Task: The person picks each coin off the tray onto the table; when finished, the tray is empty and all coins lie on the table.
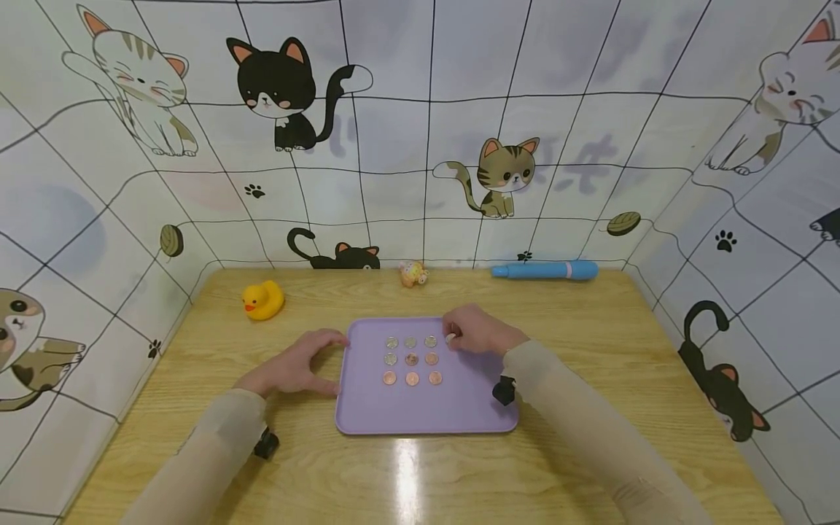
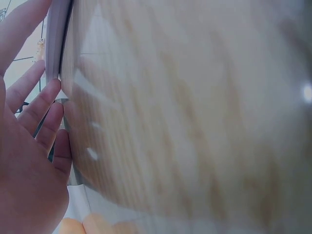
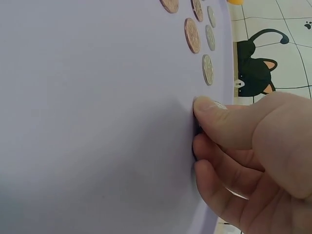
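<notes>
On the lavender tray (image 1: 426, 415) several coins lie in three rows of three, some silver and some copper; a silver coin (image 1: 430, 341) ends the far row. Just right of it, my right hand (image 1: 482, 332) pinches another silver coin (image 3: 219, 105) between thumb and fingers, low over the tray; most of that coin is hidden behind the thumb. At the tray's left side, my left hand (image 1: 295, 364) has its fingers extended and thumb apart, the tips right at the rim. In the left wrist view its fingers (image 2: 46, 117) are nearly straight beside the tray edge (image 2: 57, 39).
The tray lies on a wooden table (image 1: 315, 481). Along the back stand a yellow rubber duck (image 1: 264, 300), a small figurine (image 1: 413, 274) and a lying blue marker-like tube (image 1: 545, 270). Walls covered with cat-patterned sheeting (image 1: 394, 131) enclose the table's back and sides.
</notes>
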A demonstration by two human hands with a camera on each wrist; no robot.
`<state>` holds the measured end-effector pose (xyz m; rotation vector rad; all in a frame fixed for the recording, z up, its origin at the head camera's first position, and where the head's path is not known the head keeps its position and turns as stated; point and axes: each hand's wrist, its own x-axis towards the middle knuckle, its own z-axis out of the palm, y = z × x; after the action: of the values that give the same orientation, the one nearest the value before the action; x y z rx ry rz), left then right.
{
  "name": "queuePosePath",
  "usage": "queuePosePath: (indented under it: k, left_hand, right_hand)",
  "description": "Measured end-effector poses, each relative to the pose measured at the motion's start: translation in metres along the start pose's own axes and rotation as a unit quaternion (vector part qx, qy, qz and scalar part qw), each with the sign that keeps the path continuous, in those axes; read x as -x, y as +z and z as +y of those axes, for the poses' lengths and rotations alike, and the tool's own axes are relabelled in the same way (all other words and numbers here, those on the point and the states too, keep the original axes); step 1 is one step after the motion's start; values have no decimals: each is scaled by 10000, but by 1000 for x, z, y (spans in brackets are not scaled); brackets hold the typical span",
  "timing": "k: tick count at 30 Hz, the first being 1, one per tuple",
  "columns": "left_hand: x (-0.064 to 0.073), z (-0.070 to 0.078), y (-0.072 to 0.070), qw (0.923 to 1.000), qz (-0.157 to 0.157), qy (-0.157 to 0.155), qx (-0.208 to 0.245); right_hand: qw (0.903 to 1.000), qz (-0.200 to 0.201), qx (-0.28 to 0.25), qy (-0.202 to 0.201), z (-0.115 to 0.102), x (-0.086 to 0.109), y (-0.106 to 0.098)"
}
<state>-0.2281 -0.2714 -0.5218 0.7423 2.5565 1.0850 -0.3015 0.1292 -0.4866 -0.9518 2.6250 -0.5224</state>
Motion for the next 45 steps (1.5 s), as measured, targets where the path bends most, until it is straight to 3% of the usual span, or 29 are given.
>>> queuePosePath:
  k: [5,13,26,35,45]
  left_hand:
    - [1,0,0,10000,-13,-94,-20]
    - [1,2,-1,10000,12,-86,-47]
    - [1,-1,0,10000,8,-71,2]
    - [1,4,-2,10000,-27,12,-16]
    - [3,6,-2,9999,-47,-111,-6]
  right_hand:
    - [9999,87,25,-114,-1,3,-2]
    - [9984,113,-557,27,1,10,-8]
    - [9904,156,-1363,-177,17,32,-16]
    - [9721,268,-2321,213,39,58,-26]
    - [9651,571,-2507,493,70,89,-38]
